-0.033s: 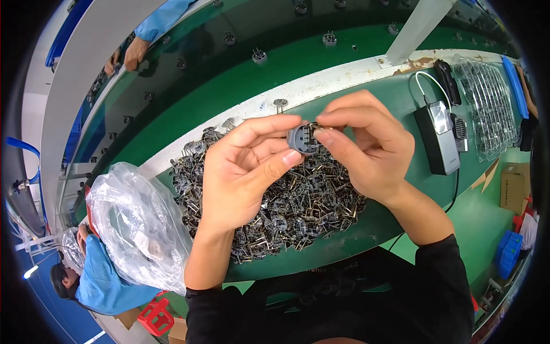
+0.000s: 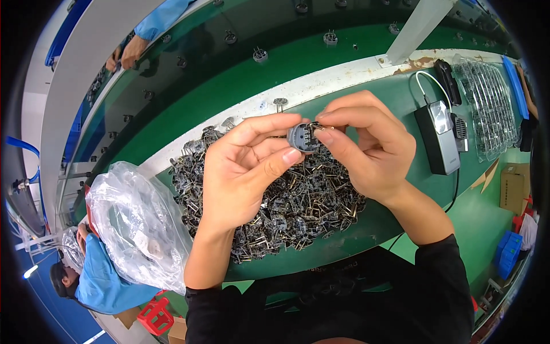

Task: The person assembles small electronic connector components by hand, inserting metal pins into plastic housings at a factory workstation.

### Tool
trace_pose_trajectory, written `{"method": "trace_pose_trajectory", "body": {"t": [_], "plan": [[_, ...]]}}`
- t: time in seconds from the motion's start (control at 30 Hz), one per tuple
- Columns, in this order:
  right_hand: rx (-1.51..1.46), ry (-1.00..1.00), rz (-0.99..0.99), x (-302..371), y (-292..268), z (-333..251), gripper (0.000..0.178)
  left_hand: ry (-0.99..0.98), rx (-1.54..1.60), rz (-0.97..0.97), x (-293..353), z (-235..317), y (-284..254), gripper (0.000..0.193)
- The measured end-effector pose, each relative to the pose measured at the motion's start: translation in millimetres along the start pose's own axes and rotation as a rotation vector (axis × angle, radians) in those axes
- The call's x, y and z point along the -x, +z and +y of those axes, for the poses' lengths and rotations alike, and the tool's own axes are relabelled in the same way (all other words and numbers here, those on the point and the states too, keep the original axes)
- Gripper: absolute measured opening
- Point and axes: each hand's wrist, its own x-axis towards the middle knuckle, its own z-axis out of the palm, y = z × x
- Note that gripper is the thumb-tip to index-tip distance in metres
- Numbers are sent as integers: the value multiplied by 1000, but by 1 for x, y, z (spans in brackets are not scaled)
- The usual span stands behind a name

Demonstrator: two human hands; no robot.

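Two hands, left hand point(image 2: 238, 169) and right hand point(image 2: 378, 146), meet above piled parts point(image 2: 298, 212) on a green bench point(image 2: 372, 221); the left, curved, grips a round grey part point(image 2: 298, 137), the right pinches a small piece point(image 2: 317, 127) at its edge. Beyond: green conveyor point(image 2: 200, 97).

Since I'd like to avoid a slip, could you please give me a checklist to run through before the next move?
1. Left hand steadies the round grey part between thumb and fingers: ok.
2. Right hand pinches the small metal-pinned piece at the round part's right edge: ok.
3. Pins straight and undamaged: cannot tell, too small and partly covered by fingers.
4. Pile of parts within easy reach: ok, it lies below the hands.
5. Clear plastic bag apart from both hands: ok, it lies to their left.
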Motion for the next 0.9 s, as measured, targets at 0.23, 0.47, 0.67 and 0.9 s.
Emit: {"method": "trace_pose_trajectory", "body": {"t": [0.23,0.47,0.67,0.9], "plan": [[183,-44,-6,3,3,-3,18,0,11,19,0,-5,2,36],[246,-107,-36,6,3,7,20,27,-28,98,-3,-7,5,33],[179,129,-282,-12,-36,42,21,-38,-525,218,-47,12,-22,22],[468,-29,-431,1,-15,84,34,-40,-1217,393,-115,-9,-132,22]]}}
